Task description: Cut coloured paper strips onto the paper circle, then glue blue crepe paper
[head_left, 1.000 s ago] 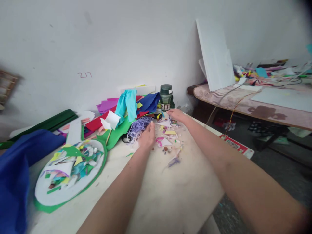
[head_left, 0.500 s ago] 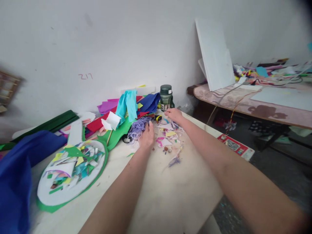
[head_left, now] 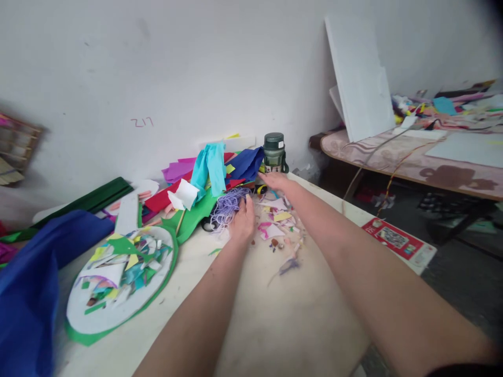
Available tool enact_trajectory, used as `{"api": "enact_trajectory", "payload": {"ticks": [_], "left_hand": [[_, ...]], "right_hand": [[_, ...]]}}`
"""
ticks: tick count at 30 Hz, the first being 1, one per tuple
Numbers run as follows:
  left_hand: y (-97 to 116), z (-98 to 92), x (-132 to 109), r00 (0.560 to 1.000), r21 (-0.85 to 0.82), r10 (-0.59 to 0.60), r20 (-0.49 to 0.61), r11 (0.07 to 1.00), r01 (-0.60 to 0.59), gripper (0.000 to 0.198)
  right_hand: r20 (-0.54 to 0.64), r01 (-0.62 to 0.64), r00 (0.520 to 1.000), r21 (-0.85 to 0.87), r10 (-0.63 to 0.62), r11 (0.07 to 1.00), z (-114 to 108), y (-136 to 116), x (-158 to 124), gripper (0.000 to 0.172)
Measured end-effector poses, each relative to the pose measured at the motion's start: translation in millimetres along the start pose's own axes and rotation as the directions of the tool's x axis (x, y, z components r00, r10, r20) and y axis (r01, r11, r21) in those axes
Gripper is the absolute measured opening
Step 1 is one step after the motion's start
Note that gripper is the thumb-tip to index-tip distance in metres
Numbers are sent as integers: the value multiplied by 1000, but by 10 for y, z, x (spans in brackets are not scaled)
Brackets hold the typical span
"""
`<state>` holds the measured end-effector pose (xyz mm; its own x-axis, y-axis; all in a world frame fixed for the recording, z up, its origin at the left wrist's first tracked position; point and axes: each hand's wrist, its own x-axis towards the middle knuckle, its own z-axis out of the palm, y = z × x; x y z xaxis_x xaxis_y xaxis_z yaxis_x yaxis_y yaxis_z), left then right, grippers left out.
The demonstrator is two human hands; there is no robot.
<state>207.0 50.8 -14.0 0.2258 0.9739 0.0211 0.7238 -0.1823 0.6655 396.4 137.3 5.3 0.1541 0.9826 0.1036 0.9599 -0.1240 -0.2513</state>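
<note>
My left hand [head_left: 242, 220] rests on edge on the table, its fingers stretched out against a tangle of purple yarn [head_left: 230, 205]. Farther back, my right hand [head_left: 275, 181] is stretched out flat, palm down, in front of a dark green bottle [head_left: 274, 153]. It holds nothing that I can see. Between the two hands lie small paper scraps [head_left: 280, 215], mostly white, pink and yellow. A small yellow and black object [head_left: 261, 189] sits just below the right fingertips. A wispy purple tuft [head_left: 290, 265] is nearer to me.
On the left is a white oval board [head_left: 78, 314] edged in green, heaped with cut scraps. Blue fabric [head_left: 27, 293] and coloured sheets [head_left: 215, 170] crowd the back and left. A red card with a code [head_left: 393, 238] lies at the right edge. White panels [head_left: 359, 78] lean beside another table [head_left: 377, 152].
My right hand has moved left, with its fingers straighter and flatter in front of the bottle. My left hand stays by the yarn. The whole view has shifted slightly.
</note>
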Motion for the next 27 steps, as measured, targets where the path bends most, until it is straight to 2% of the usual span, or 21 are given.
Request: {"api": "enact_trajectory", "payload": {"ticks": [5,11,15,16,19,23,27], "left_hand": [[-19,9,-2,999,-4,42,-18,999,-42,63],[-39,19,9,999,-49,20,-49,999,-23,68],[-43,11,26,999,-112,11,-50,994,-16,68],[-44,6,32,999,-132,2,-47,991,-8,69],[-46,-16,45,999,-183,-28,-28,983,22,73],[-43,-35,48,996,-247,-81,-38,967,69,80],[-47,-36,54,997,-266,-68,-47,962,53,77]], "right_hand": [[28,-64,998,-22,65,998,-172,38,-316,70],[76,-29,997,70,24,997,-368,-9,-707,51],[-51,105,993,-34,-107,994,-297,-93,-773,33],[-38,157,987,-34,-158,987,-258,-112,-778,32],[98,274,956,34,-277,961,-164,-146,-816,33],[145,255,954,70,-263,964,-177,-126,-913,26],[58,234,969,84,-239,969,-213,-68,-959,27]]}}
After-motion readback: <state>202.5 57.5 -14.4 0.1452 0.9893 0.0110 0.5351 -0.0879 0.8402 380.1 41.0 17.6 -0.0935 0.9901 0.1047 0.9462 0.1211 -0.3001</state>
